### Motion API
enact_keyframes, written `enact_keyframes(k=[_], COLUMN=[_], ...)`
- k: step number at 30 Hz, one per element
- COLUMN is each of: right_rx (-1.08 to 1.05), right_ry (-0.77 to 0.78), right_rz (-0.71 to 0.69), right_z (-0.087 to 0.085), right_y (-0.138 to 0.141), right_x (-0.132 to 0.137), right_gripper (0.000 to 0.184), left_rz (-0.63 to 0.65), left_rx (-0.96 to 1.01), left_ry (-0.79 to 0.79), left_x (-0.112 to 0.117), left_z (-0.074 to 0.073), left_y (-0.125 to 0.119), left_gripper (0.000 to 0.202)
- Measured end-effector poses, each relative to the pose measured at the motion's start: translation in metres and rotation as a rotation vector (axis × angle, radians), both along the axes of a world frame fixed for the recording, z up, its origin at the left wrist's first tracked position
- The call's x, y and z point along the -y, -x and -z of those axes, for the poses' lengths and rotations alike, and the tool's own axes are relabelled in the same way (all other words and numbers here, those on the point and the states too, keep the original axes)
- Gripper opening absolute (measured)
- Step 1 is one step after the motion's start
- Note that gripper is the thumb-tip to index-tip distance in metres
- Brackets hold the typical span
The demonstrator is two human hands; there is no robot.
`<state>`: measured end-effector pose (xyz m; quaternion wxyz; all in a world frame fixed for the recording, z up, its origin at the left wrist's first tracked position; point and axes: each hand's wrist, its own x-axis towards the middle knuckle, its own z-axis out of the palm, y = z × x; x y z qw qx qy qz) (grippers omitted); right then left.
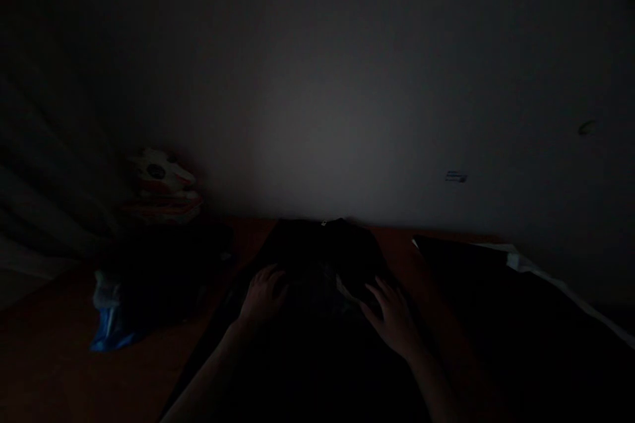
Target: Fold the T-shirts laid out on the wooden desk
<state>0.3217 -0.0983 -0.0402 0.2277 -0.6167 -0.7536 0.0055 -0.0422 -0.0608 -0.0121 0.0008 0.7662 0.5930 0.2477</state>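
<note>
The scene is very dark. A black garment point(322, 251) lies spread on an orange-brown surface point(59, 344) against a pale wall. My left hand point(264, 295) rests on the garment's left part with its fingers curled down onto the cloth. On the garment's right part lies my right hand point(391, 317), fingers stretched out and slightly spread, flat on the fabric. Neither hand visibly lifts or grips anything.
A dark heap with a blue and white piece point(112, 327) sits at the left. Behind it stands a white and orange soft toy point(161, 185). Dark cloth with a white edge point(520, 264) lies at the right. Curtain folds hang at far left.
</note>
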Motion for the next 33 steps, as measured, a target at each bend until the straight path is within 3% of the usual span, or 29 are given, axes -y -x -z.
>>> enact_keyframes(k=[4,9,13,19,23,28,30,33], right_rx=[-0.03,-0.076,-0.097,-0.07,-0.006,0.063,0.072,0.045], right_ry=[-0.1,-0.183,-0.191,-0.187,-0.214,-0.194,-0.198,-0.184], right_rz=[-0.036,-0.015,-0.021,-0.038,-0.047,-0.04,-0.019,0.024], right_z=[0.007,-0.002,-0.007,-0.01,-0.014,-0.015,-0.011,-0.002], right_y=[-0.004,-0.001,-0.001,-0.001,-0.003,-0.026,-0.042,-0.07], right_x=[0.001,0.003,0.006,0.012,0.02,0.049,0.071,0.117], right_gripper=[0.046,0.034,0.031,0.033,0.037,0.035,0.034,0.037], left_rz=[0.148,0.3,0.316,0.365,0.384,0.352,0.276,0.028], left_rx=[0.037,-0.081,-0.058,0.159,0.1,-0.001,0.019,0.07], left_ry=[-0.038,0.043,0.054,0.084,0.056,0.025,0.008,-0.027], left_x=[0.009,0.02,0.024,0.04,0.07,0.126,0.152,0.19], left_z=[-0.008,-0.022,-0.024,-0.023,-0.026,-0.025,-0.02,-0.01], left_y=[-0.003,-0.012,-0.014,0.002,0.027,0.073,0.094,0.125], left_gripper=[0.027,0.027,0.028,0.025,0.026,0.026,0.025,0.024])
